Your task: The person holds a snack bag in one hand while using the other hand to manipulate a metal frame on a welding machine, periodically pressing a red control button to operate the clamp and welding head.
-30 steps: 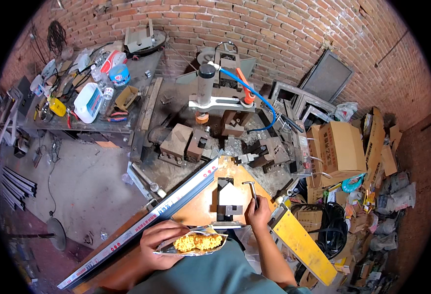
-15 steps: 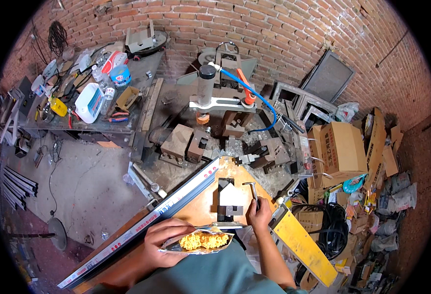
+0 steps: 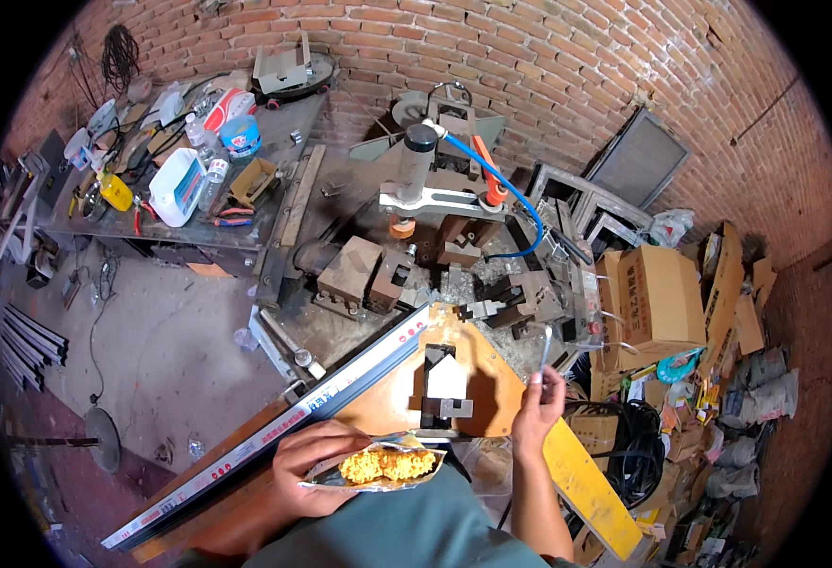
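My left hand [image 3: 317,464] is closed round an opened foil packet [image 3: 378,488] at the lower middle, just above my lap. Lumpy yellow food [image 3: 388,464] shows through its wide mouth. To the right, my right hand [image 3: 539,407] is raised, its fingers closed on a slim metal tool [image 3: 547,343] that points up and away; its kind is unclear. Between the hands lies an orange-brown board [image 3: 388,393], carrying a dark metal bracket [image 3: 432,364] with a white, pointed piece [image 3: 447,379] on it.
Beyond the board stands a machine with a grey cylinder [image 3: 414,175], blue hose [image 3: 520,189] and metal blocks [image 3: 348,270]. A long white-and-blue profile [image 3: 274,431] runs along the left, a yellow bar [image 3: 591,492] along the right. Cardboard boxes [image 3: 657,293] are piled at right; bottles crowd the left table [image 3: 151,241].
My right hand has moved right and slightly upward with the metal tool, now turned upright and seen edge-on. My left hand keeps the foil packet in nearly the same place. The view has shifted slightly.
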Demonstrator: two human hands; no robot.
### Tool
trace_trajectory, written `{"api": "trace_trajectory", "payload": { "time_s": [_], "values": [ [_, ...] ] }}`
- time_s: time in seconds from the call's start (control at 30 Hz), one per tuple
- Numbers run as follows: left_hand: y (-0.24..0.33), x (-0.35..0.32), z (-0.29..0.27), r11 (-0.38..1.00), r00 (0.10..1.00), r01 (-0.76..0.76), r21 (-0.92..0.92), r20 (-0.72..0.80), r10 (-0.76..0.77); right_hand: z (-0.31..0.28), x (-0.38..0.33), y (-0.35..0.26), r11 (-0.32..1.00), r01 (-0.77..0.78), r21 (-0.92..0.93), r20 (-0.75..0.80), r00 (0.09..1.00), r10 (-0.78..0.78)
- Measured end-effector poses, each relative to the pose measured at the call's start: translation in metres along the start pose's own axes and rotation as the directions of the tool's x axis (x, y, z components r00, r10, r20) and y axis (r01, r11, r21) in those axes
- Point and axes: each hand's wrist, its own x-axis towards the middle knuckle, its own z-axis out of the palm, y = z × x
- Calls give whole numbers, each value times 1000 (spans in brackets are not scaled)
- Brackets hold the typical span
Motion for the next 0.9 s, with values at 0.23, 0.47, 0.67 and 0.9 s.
{"api": "trace_trajectory", "payload": {
  "time_s": [0.23, 0.47, 0.67, 0.9],
  "values": [
    [-2, -1, -2, 1000, 1000, -6, -11, -4, 6, 22, 8, -70, 981, 147, 129, 57, 986, -156],
    [-3, -5, -6, 1000, 997, 13, -23, -78, -14, 29, -7, -27, 976, 175, -132, 253, 958, -137],
    [-6, -6, -15, 1000, 999, 10, 18, -34, -10, 17, -10, 23, 896, 303, -324, 325, 925, -195],
    [-6, 1, -14, 1000, 1000, 15, -17, -19, -15, 5, -14, 66, 734, 477, -483, 429, 860, -276]
  ]
}}
